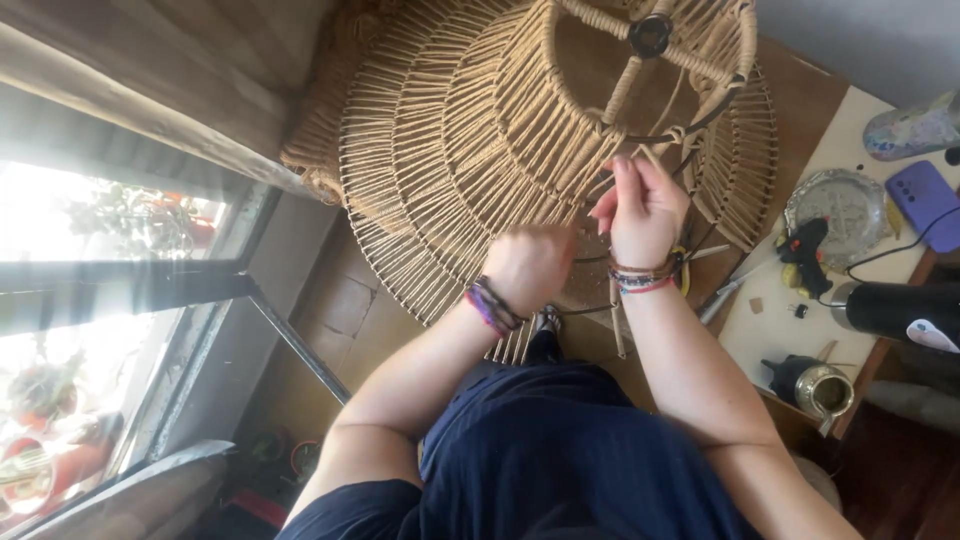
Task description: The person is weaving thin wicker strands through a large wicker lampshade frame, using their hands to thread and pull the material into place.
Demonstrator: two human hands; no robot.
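Observation:
A large lampshade frame (470, 130) wrapped in tan cord fills the upper middle of the head view, with a black ring fitting (650, 33) at its hub. My right hand (642, 208) pinches a strand of the tan cord at a wire rib of the frame, fingers closed on it. My left hand (528, 265) is curled shut against the lower edge of the frame; what it grips is hidden behind the knuckles. Both wrists wear several coloured bracelets. My dark blue clothing (560, 460) is below.
A table (770, 320) at right holds a black glue gun (803, 250), a silver round tray (848, 205), a purple phone (925, 200), a black cylinder (895, 308) and a small metal cup (825, 390). A bright window (100, 300) is at left.

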